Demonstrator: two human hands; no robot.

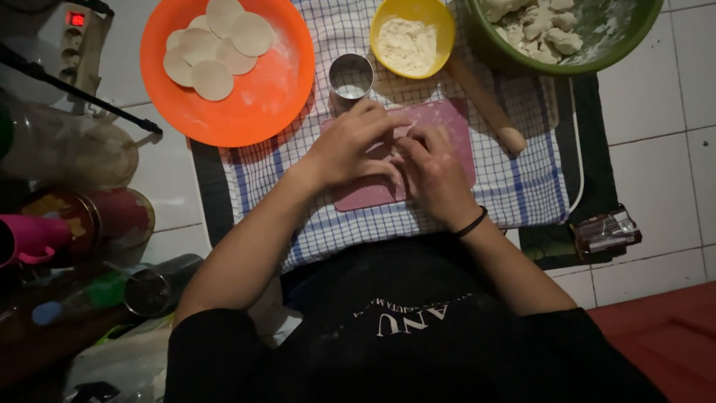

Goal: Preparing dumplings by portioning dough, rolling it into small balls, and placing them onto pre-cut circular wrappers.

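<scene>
My left hand (349,148) and my right hand (434,173) meet over a pink cutting board (456,127) laid on a blue-checked cloth (522,179). Both pinch a small pale piece of dough (403,133) between their fingertips; most of it is hidden by the fingers. A round metal cutter (350,76) stands just beyond my left hand. A wooden rolling pin (485,97) lies at an angle to the right of the board.
An orange plate (276,82) with several round dough discs (212,45) sits at the back left. A yellow bowl of flour (412,36) and a green bowl of dough lumps (597,45) stand behind. Jars and cups (89,224) crowd the left; a wrapped packet (605,230) lies right.
</scene>
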